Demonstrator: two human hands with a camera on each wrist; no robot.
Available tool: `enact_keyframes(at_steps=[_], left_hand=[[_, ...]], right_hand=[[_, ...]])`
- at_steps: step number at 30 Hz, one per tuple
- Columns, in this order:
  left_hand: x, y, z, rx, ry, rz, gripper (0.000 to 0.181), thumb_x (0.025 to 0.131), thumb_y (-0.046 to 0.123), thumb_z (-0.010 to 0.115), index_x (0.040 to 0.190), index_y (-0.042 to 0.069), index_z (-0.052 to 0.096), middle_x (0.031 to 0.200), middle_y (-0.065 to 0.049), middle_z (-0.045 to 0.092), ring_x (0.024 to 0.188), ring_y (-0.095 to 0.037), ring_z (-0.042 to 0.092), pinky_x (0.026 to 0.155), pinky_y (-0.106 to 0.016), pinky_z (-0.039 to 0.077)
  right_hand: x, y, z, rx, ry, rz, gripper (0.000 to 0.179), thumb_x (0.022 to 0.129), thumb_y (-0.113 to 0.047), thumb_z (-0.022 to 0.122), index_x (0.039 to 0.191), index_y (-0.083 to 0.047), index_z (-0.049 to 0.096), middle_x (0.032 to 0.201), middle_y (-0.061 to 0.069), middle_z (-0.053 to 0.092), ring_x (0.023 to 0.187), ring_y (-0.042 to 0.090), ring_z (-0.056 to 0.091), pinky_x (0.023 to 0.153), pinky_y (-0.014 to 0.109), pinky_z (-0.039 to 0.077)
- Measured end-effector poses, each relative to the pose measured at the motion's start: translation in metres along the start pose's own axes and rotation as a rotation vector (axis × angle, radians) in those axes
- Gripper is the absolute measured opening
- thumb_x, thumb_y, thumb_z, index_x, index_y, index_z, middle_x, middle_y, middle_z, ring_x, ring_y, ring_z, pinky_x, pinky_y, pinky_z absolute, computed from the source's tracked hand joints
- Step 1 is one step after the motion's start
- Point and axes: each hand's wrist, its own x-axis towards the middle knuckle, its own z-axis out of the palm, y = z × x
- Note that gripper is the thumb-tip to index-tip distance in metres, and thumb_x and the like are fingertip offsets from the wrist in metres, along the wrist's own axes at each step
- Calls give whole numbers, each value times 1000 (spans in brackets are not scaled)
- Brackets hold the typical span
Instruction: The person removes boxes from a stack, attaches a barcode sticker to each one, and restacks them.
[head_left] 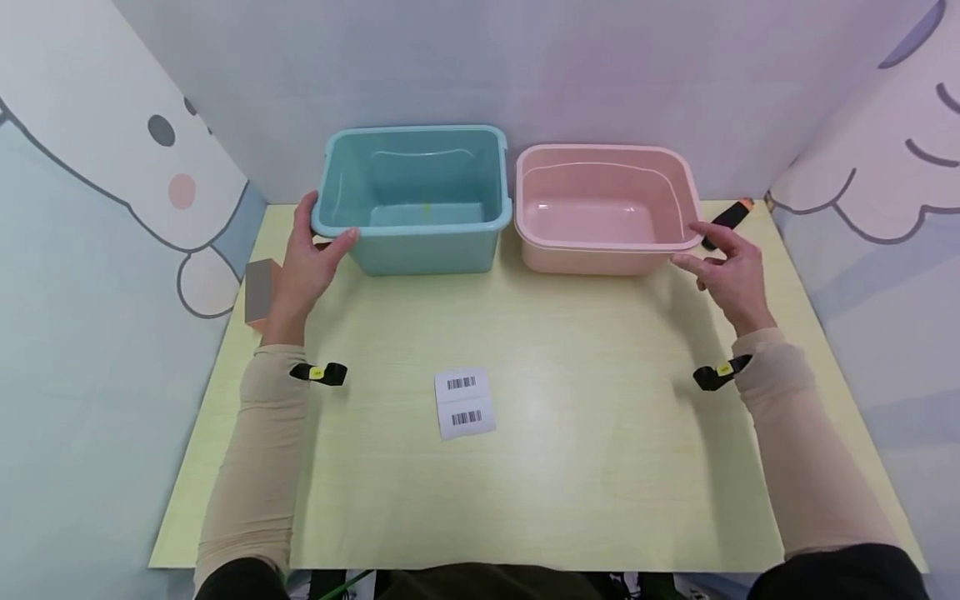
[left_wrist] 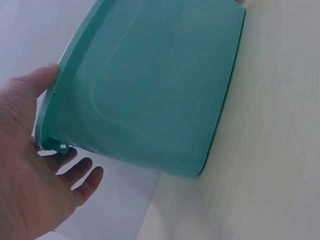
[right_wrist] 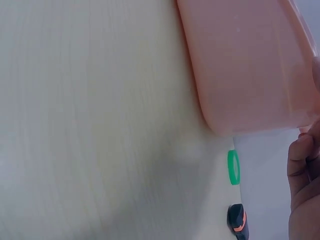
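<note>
A teal plastic bin (head_left: 427, 250) stands at the back of the table, left of a pink plastic bin (head_left: 585, 260). My left hand (head_left: 303, 271) grips the teal bin at its front left corner; in the left wrist view the thumb lies on the rim and the other fingers reach round the far side of the corner. At the pink bin's front right corner, my right hand (head_left: 727, 271) pinches the rim between thumb and forefinger. The right wrist view shows only part of that hand, at its right edge. Both bins look empty inside.
White paper with two barcodes (head_left: 465, 403) lies mid-table. A grey and orange block (head_left: 262, 292) sits beside my left wrist. Behind my right hand lies a black tool with an orange end (head_left: 731, 218). A green ring (right_wrist: 233, 167) appears near the pink bin. Walls stand behind and at both sides.
</note>
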Motion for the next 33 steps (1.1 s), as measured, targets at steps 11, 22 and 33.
enact_keyframes(at_steps=[11,22,33], left_hand=[[-44,-28,12,10,41,-53,110,98,43,74,169,23,-7,175,-9,16,156,-31,28,122,-53,32],[-140,-48,76,118,39,-153,70,99,32,77,158,10,46,145,-6,63,121,-27,59,98,-41,48],[-196,-34,122,240,-120,-178,40,95,20,80,130,4,70,98,-3,71,81,-18,57,68,-26,44]], right_hand=[[-57,13,39,138,312,60,37,89,-18,87,123,-7,75,111,-2,74,51,6,57,45,17,45],[-138,18,124,-410,-84,1,27,100,-12,69,124,2,74,107,19,76,76,14,67,59,16,50],[-187,-5,179,-483,-328,9,32,95,-12,77,124,1,73,104,11,78,59,11,50,55,23,39]])
